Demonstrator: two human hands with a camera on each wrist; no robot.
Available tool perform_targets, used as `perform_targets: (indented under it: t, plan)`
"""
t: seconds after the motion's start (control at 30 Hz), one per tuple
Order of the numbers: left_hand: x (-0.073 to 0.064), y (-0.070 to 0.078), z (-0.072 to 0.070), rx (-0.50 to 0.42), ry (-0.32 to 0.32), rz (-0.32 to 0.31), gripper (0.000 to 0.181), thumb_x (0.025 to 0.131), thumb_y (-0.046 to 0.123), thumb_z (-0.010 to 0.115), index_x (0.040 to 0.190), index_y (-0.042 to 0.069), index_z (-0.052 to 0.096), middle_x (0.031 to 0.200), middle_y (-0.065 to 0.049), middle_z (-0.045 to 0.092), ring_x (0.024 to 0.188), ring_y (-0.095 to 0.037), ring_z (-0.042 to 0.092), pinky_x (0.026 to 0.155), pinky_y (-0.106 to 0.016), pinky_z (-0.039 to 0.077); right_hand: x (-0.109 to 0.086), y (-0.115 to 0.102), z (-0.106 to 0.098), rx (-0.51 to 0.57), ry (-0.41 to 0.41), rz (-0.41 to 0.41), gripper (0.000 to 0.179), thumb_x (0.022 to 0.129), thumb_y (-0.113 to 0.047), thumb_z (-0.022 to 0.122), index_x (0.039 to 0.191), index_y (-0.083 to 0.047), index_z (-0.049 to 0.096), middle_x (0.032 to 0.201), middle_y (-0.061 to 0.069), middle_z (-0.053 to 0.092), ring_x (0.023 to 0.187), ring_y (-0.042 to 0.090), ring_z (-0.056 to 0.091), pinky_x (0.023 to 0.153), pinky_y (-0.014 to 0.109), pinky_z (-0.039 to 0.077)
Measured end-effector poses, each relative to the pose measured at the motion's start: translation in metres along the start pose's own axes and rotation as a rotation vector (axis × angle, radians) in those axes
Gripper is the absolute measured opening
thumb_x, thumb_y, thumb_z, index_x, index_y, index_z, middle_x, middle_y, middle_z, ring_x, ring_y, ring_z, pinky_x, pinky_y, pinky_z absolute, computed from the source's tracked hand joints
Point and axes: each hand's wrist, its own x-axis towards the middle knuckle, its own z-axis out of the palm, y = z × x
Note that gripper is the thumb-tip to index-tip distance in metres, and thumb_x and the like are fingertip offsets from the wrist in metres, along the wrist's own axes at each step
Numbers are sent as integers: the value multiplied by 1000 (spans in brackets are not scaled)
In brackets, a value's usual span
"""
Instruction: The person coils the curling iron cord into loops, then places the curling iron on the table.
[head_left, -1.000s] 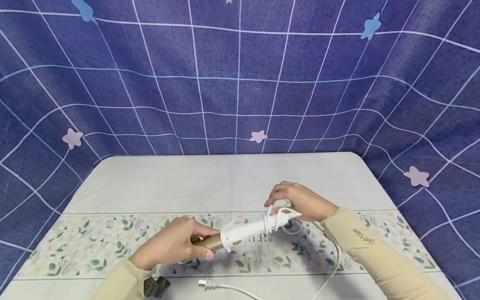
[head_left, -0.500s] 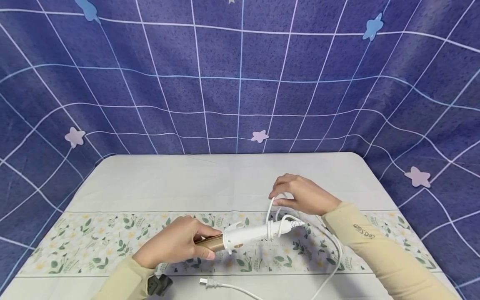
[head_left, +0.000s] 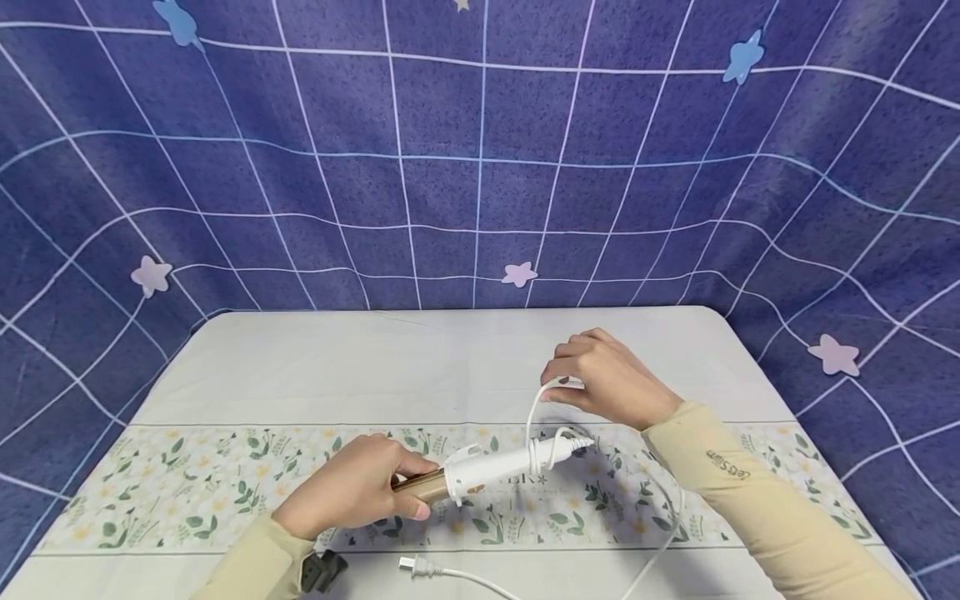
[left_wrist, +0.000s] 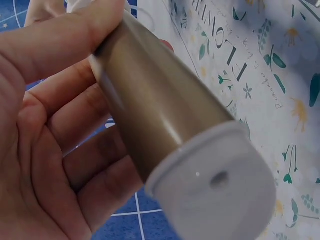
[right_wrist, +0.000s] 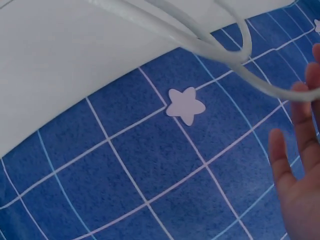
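Observation:
My left hand grips a curling iron by its gold barrel, holding it above the table with the white handle toward the right. The left wrist view shows the gold barrel between thumb and fingers, ending in a white cap. White cord is wound around the far end of the handle. From there a strand rises to my right hand, whose thumb and fingers pinch it. In the right wrist view several loops of cord hang beside the partly visible fingers.
The cord's two-pin plug lies on the white table cover near the front. A flower-printed band crosses the table. Behind and at both sides hangs a blue gridded curtain with stars. A dark device sits at the left wrist.
My right hand has risen away from the handle, drawing a longer strand of cord upward. The left hand keeps its grip on the barrel, nearly in place.

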Motion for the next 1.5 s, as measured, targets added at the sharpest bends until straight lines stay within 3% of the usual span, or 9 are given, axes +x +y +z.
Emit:
perform_targets:
  t: [0.37,0.73,1.07,1.33,1.5]
  plan:
    - [1,1,0,26,14,-12,43,70,38,75,109,21,68,91,10,68,54,0,45,50,-21,39,8,-15,-4,-90,129,-80,9,76,-29,73,80,-21,70,73,-11,58,71,10,53,77,29,39]
    - [3,4,1,-16,28,-20,42,71,39,74,108,21,69,88,12,67,53,0,45,50,-21,39,9,-24,-5,-97,159,-98,9,77,-26,71,84,-20,70,74,-10,60,71,10,53,80,30,39]
    - [8,4,6,-66,70,-52,37,74,37,73,105,18,70,70,16,60,44,-2,41,40,-21,36,9,-39,-12,-101,187,-140,7,81,-21,67,87,-17,70,73,-9,60,69,10,52,83,30,40]
    - [11,1,8,-127,124,-106,38,76,36,70,110,20,67,82,13,64,43,-5,44,43,-24,41,2,-43,-12,-24,208,-104,12,80,-14,67,91,-13,71,72,-8,57,69,11,51,75,27,42]
    - [12,-3,11,-209,143,-117,37,77,32,71,111,17,66,93,4,68,49,-5,52,44,-24,45,-4,-43,-8,25,187,-47,16,81,-18,65,96,-12,71,76,-8,60,71,9,52,73,25,42]
